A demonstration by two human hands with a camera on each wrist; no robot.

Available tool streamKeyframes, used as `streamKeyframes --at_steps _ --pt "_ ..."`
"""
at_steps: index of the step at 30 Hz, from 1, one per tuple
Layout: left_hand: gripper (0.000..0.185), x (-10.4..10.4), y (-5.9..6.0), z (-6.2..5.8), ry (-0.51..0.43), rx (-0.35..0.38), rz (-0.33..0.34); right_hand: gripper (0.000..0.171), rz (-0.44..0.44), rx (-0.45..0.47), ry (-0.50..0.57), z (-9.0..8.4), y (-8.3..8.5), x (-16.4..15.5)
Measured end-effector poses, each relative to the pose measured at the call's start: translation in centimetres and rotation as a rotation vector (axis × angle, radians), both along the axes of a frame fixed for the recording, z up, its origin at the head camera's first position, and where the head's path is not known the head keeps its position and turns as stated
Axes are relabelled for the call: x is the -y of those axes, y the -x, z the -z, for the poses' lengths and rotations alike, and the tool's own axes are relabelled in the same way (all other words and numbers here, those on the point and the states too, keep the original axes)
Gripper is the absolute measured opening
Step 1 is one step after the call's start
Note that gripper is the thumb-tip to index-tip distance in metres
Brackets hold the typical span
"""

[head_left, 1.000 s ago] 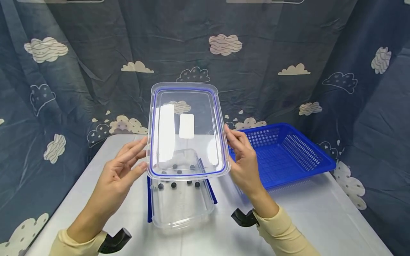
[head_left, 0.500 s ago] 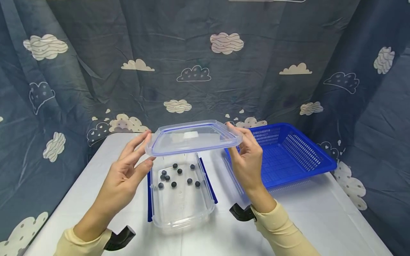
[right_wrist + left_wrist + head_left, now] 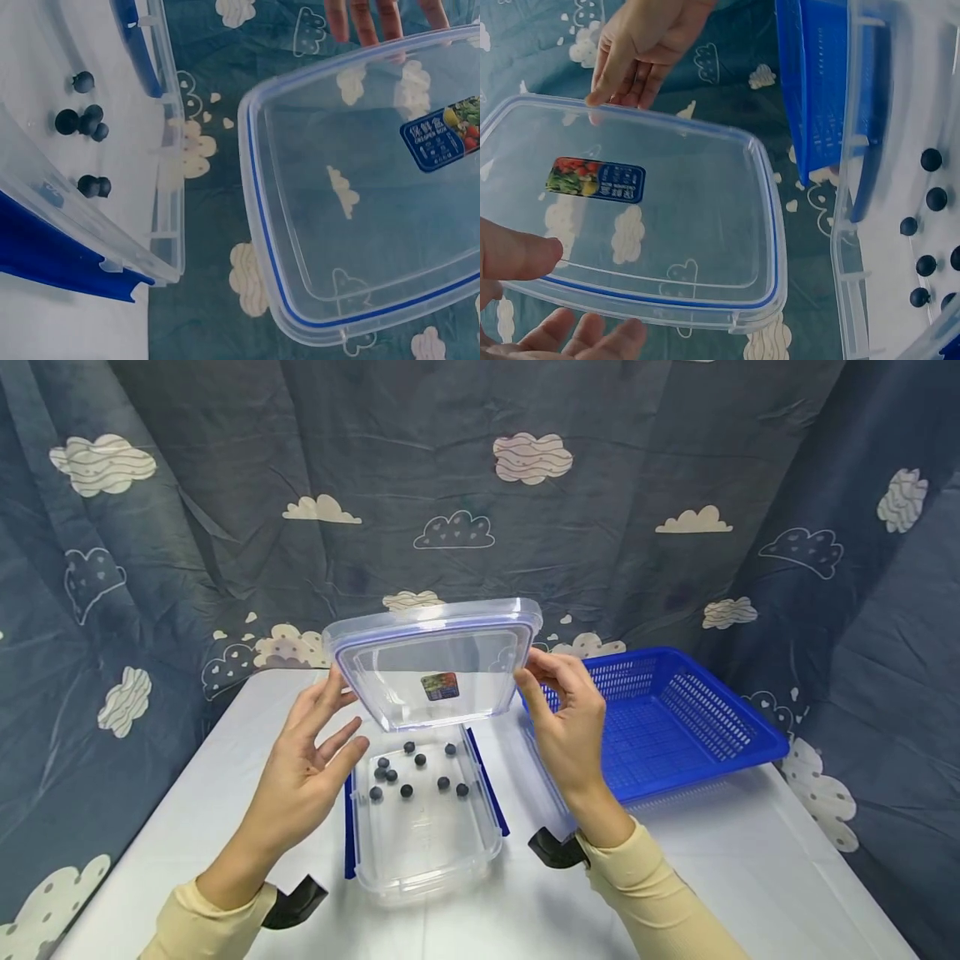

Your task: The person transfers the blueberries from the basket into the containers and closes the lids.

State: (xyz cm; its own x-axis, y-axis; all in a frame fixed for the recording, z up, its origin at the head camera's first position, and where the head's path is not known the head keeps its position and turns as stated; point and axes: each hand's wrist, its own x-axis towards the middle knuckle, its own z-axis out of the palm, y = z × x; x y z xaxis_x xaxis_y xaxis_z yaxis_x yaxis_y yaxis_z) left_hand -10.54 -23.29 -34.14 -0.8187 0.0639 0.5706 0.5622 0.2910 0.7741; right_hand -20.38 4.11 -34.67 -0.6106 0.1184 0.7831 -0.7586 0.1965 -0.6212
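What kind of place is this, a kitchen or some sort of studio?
Probably a staged recording setup, not a kitchen. A cloud-print curtain closes in the white table on all sides, and the table holds only a clear container with dark berries and a blue basket.

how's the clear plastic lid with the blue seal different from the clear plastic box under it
The clear plastic lid with the blue seal is held tilted in the air between the left hand and the right hand; the clear plastic box rests flat on the white table. The lid is shallow and bears a small label; the box is deeper and holds small dark balls. Both are see-through and rectangular.
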Motion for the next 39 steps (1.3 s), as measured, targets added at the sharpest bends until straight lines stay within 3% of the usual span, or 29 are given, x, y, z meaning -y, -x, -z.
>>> streamKeyframes --at_steps 13,18,26,32,39 --pt "0.111 0.9 0.8 0.0 0.217 0.054 -0.156 0.026 -0.029 0.117 -0.023 0.4 0.7 0.7" --pt "0.111 1.3 1.0 0.3 0.266 0.094 -0.172 0.026 -0.056 0.165 -0.033 0.6 1.0 0.9" --pt "0.095 1.9 1.0 1.2 0.225 0.146 -0.186 0.019 -0.085 0.189 -0.046 1.1 1.4 1.4" --pt "0.076 2.4 1.2 2.1 0.168 0.159 -0.179 0.017 -0.06 0.242 -0.122 1.8 1.6 1.5" --pt "0.07 3.3 1.7 3.4 0.099 0.345 -0.145 0.029 -0.088 0.348 -0.3 3.3 1.8 1.8"
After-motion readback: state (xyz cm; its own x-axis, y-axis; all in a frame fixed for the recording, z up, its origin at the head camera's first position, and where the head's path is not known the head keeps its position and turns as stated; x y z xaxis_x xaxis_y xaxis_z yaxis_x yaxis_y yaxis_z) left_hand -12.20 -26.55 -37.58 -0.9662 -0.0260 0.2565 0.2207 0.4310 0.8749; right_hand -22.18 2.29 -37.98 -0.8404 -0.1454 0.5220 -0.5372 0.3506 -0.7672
